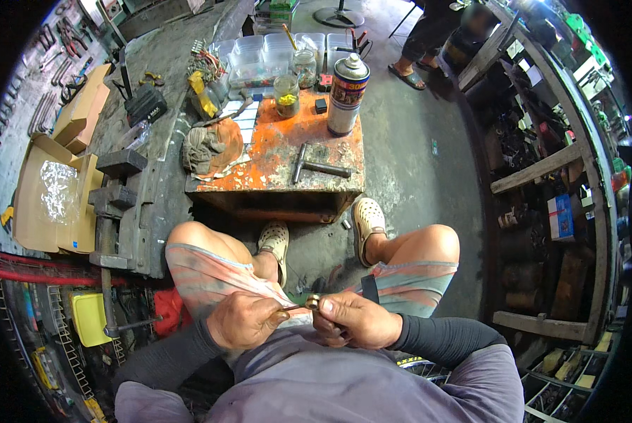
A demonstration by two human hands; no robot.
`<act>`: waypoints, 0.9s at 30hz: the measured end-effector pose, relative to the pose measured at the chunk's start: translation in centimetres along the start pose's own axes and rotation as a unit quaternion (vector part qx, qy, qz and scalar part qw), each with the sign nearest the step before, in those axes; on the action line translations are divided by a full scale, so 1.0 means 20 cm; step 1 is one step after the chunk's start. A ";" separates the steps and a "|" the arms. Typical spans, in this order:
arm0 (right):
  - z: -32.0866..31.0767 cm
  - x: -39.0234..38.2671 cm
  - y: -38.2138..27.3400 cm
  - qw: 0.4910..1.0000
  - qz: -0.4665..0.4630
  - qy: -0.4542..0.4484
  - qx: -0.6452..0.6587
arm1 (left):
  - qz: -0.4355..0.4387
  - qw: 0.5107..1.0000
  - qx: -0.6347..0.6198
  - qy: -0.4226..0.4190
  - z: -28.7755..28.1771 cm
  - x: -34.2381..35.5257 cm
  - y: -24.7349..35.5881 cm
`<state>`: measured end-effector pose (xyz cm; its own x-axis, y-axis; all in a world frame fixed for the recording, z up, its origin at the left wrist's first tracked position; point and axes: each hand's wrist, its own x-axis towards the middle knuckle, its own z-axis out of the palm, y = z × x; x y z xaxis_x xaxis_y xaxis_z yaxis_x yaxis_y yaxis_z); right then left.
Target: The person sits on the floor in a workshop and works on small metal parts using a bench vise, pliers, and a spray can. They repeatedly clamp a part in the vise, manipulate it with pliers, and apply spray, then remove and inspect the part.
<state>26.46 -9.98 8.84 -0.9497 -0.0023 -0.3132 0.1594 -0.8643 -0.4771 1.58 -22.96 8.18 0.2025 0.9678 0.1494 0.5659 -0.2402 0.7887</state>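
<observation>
Left hand's got a thin rod pinched in its fingers, right hand's fingers grip the brass bit, rod tip right by it. Looks mid-job; can't tell what's done or left. T-handle's lying on the desk.

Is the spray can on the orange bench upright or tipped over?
Upright: the can stands on its base on the bench, with its domed top uppermost.
</observation>
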 end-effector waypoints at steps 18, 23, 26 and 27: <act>-0.12 0.07 0.02 0.974 0.054 0.086 0.202 | -0.364 0.866 -0.329 -0.095 0.03 0.02 0.11; -0.12 0.07 0.00 0.980 0.037 0.092 0.174 | -0.329 0.895 -0.287 -0.089 0.04 0.04 0.09; -0.14 0.07 -0.01 0.991 -0.009 0.077 0.112 | -0.279 0.928 -0.245 -0.039 0.04 0.08 0.11; -0.17 0.07 -0.01 0.995 -0.040 0.077 0.048 | -0.253 0.940 -0.228 -0.014 0.05 0.09 0.11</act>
<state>26.07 -8.22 5.74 -0.9045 0.1384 -0.4033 0.0522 -0.9028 -0.4269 3.88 -21.78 9.58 0.0242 0.9455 -0.3249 0.1950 0.3143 0.9291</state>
